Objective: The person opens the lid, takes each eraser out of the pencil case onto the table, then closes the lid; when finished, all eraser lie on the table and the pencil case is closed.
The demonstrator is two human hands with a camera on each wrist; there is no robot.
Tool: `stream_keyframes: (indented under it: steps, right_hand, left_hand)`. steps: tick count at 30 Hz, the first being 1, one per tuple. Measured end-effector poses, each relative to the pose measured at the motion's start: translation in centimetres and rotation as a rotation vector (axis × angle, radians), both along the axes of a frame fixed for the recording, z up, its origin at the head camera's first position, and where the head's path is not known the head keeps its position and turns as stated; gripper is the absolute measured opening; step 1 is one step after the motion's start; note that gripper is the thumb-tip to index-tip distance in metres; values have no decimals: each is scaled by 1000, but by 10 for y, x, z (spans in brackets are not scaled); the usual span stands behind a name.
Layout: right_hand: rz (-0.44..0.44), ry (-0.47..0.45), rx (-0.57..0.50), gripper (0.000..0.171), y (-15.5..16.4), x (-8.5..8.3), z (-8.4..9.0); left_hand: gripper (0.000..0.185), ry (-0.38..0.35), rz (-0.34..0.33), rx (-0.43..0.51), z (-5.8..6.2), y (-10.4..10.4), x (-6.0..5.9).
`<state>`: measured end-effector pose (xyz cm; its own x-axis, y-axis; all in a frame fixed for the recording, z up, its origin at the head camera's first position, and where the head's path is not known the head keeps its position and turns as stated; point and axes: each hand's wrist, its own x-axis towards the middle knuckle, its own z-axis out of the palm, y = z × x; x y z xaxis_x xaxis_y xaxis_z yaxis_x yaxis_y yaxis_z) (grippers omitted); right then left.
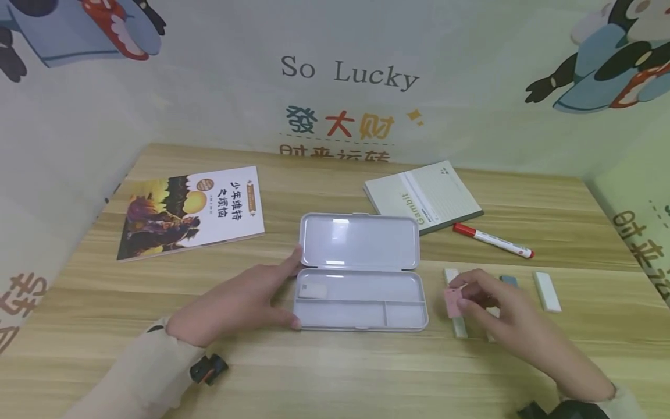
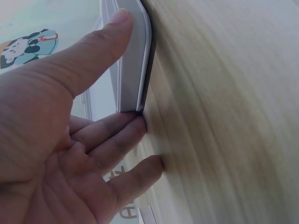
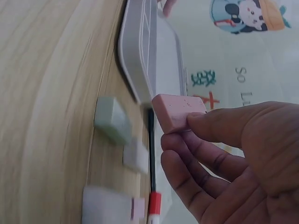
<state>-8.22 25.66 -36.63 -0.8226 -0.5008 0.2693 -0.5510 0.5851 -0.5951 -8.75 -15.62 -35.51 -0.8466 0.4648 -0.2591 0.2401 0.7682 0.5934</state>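
A pale grey pencil case (image 1: 361, 315) lies with its lid (image 1: 366, 241) raised and a white eraser (image 1: 313, 291) in the long rear compartment. Against the case's left side rests my left hand (image 1: 230, 299); in the left wrist view its thumb (image 2: 100, 44) touches the side wall, and the fingers are extended, some touching the case. My right hand (image 1: 510, 320) pinches a pink eraser (image 1: 452, 304) between thumb and fingers, to the right of the case. Below it on the table lies a pale green block (image 3: 112, 120), seen in the right wrist view.
Around the right hand lie a whitish strip (image 1: 460, 327), a blue-grey block (image 1: 509, 281) and a white block (image 1: 547, 291). Behind them are a red-capped marker (image 1: 494, 240) and a notebook (image 1: 426, 195). An illustrated book (image 1: 191, 212) lies at the back left.
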Motion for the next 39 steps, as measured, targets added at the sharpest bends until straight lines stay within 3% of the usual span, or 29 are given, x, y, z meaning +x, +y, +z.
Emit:
stream_keyframes:
  steps: [7,16,30,39]
  right_hand:
    - [-145,48,28,42,37,12,-8]
    - [-262,-87,113,31,73,22,-13]
    - [-325,-158,217,23,90,29,-20]
    - [-346,-144,235,23,91,28,-24]
  left_hand:
    - [121,-5,10,-7,-1,0,0]
    - [121,6,3,-16,0,-1,0]
    - [121,-5,13,-3,-2,-1,0]
    - [120,-8,16,-8,-3,0,0]
